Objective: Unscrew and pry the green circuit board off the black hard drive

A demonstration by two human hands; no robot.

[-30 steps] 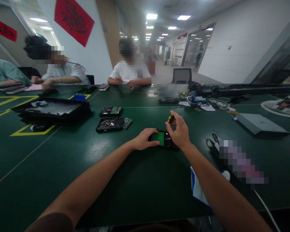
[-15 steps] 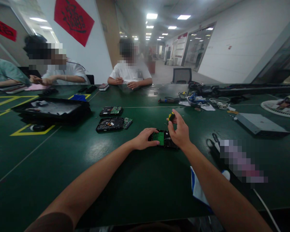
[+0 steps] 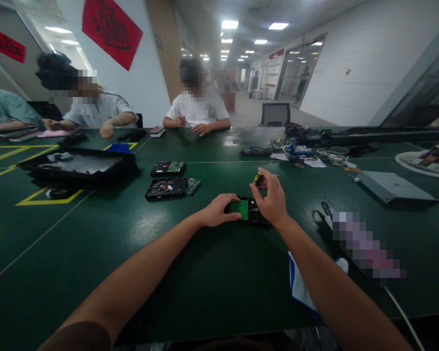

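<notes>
A black hard drive (image 3: pixel 256 214) with a green circuit board lies flat on the table in front of me. My left hand (image 3: pixel 219 210) clasps its left end, fingers over the far edge and thumb on the near side. Above the drive's right part, my right hand (image 3: pixel 272 199) is closed round a yellow-and-black screwdriver (image 3: pixel 257 178). The handle leans and its tip is too small to make out. To the left rest two more hard drives, one farther (image 3: pixel 168 168) and one nearer (image 3: pixel 164 188). A loose circuit board (image 3: pixel 192 186) touches or nearly touches the nearer one.
Black trays (image 3: pixel 120 168) stand at the left. A grey metal box (image 3: pixel 397 187) sits at the right, with a bundle of cables (image 3: pixel 298 148) behind it. A white-and-blue cloth (image 3: pixel 302 285) lies under my right forearm. Across the table are co-workers, one a person in white (image 3: pixel 195 109).
The screwdriver's handle has turned and dropped slightly as my right fingers shifted. My left hand and the drive stay put. A co-worker at the left has stretched an arm over the table.
</notes>
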